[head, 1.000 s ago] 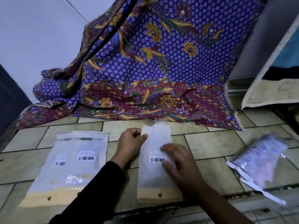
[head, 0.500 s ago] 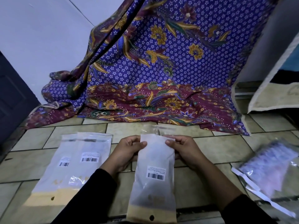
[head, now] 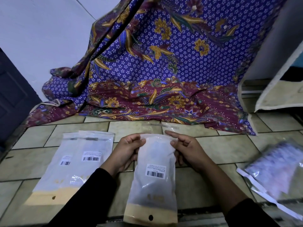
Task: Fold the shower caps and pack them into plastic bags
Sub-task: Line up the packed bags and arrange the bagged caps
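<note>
Frosted plastic bag (head: 155,174), in the head view, is held up off the tiled floor (head: 221,145), with what seems to be a folded shower cap (head: 152,187) dimly visible inside. Both the left hand (head: 127,153) and the right hand (head: 190,153) pinch its upper corners, fingers (head: 136,140) curled on the film. Its clear flap (head: 164,126) stands loose above. If folded askew, it would likely seal wrinkled or trap the cap.

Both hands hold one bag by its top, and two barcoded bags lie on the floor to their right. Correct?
No. The head view shows the two barcoded bags left of the left hand; it and the right hand hold the bag.
</note>
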